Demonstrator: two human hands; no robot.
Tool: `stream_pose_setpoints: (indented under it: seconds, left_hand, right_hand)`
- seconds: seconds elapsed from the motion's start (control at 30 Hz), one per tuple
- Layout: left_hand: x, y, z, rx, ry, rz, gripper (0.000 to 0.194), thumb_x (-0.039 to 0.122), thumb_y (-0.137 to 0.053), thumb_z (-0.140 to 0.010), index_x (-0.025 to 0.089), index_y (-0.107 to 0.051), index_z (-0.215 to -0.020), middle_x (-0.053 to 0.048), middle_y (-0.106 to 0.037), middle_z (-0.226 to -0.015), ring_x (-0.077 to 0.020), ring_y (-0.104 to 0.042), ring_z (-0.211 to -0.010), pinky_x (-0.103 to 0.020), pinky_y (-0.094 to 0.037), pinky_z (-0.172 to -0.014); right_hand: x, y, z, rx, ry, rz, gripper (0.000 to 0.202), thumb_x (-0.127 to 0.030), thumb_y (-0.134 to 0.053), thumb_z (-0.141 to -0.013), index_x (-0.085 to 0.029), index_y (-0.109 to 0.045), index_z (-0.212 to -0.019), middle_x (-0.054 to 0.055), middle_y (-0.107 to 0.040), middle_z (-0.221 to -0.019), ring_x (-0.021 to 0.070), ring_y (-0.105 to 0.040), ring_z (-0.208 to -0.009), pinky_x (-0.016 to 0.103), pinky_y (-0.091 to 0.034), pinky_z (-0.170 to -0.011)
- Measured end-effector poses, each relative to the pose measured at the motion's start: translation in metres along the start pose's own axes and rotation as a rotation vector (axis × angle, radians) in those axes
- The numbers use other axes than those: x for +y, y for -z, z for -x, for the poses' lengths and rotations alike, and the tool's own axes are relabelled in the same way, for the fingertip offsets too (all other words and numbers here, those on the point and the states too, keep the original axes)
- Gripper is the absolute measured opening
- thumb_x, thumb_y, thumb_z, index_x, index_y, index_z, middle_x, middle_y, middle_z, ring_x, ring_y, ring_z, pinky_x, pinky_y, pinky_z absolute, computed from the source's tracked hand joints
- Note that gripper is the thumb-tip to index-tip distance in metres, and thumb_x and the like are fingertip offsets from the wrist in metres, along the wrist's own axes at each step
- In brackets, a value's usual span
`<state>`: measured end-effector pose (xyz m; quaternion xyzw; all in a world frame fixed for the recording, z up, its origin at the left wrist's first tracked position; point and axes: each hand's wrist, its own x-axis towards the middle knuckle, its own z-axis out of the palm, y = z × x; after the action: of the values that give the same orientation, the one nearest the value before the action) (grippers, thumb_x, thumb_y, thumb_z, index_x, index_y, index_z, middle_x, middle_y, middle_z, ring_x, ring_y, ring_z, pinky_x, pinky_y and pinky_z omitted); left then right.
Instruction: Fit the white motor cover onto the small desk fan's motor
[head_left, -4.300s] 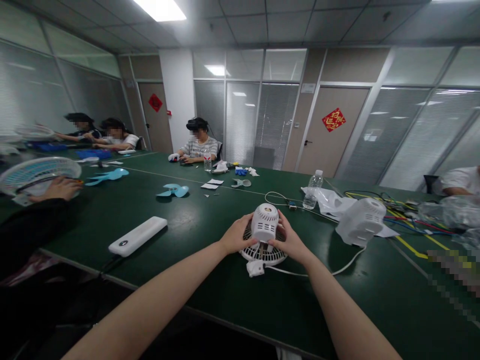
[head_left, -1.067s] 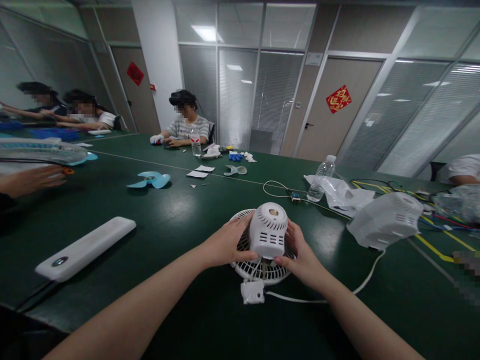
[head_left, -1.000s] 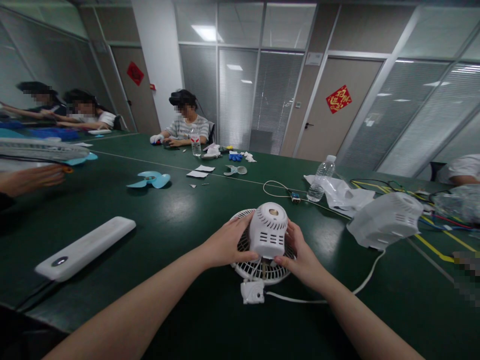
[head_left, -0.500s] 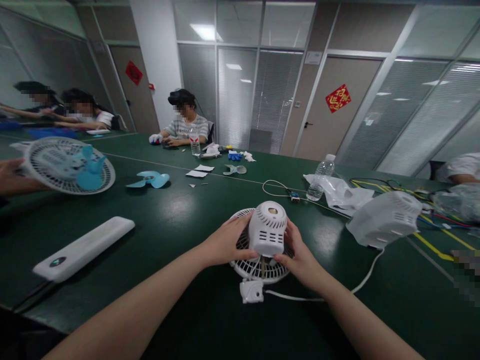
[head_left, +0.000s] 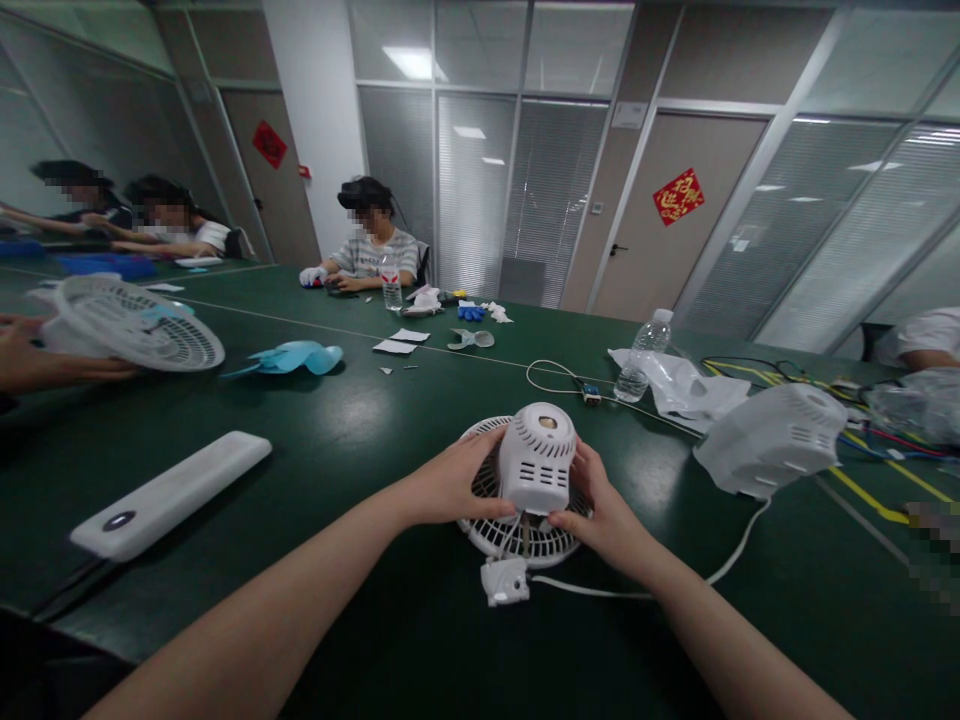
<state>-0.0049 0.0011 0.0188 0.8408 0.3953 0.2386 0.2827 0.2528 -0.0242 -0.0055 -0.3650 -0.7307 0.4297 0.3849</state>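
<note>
A white vented motor housing point(head_left: 537, 465) stands over a round white fan grille point(head_left: 484, 535) on the green table. My left hand point(head_left: 459, 485) grips the housing's left side, thumb along its lower edge. From the right, my right hand point(head_left: 604, 510) holds the same housing, thumb at its lower right corner. Just below the grille lies a small white plastic part point(head_left: 505, 581), with a white cable beside it running to the right. Some fingertips are hidden behind the housing.
At left are a white power bank point(head_left: 176, 495), blue fan blades point(head_left: 300, 358) and another person's hand holding a white grille point(head_left: 142, 322). A bottle point(head_left: 643, 355), plastic bag point(head_left: 686, 390) and white housing point(head_left: 772, 440) stand right. More people sit around the table.
At the left, the other person's grille has tilted flatter, and blue blades that were in front of it are now lower, over the blades on the table. My hands hold nearly still.
</note>
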Motion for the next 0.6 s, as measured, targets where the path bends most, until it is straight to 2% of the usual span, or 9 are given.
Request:
stream_pose_setpoints:
  seconds: [0.33,0.6]
  left_hand:
    - [-0.0014,0.0011,0.0012,-0.026,0.018,0.033,0.096,0.051,-0.071,-0.068,0.027,-0.022,-0.147,-0.012,-0.036,-0.148,-0.0347,-0.038,-0.133,-0.057,-0.033,-0.107]
    - [-0.0014,-0.0025,0.0008,-0.008,-0.031,-0.030,0.100,0.050,-0.072,-0.067,0.027,-0.019,-0.148,-0.011,-0.035,-0.150,-0.0348,-0.034,-0.135,-0.056,-0.028,-0.110]
  right_hand:
    - [-0.0052,0.0038,0.0022,-0.036,-0.081,0.053,0.103,-0.027,-0.074,-0.075,-0.031,-0.002,-0.148,0.012,-0.027,-0.153,0.0250,-0.026,-0.141,0.053,-0.019,-0.116]
    - [0.0000,-0.0021,0.0041,-0.017,-0.025,0.102,0.108,-0.033,-0.074,-0.076,-0.029,0.006,-0.149,0.013,-0.022,-0.154,0.0264,-0.023,-0.142,0.053,-0.017,-0.116]
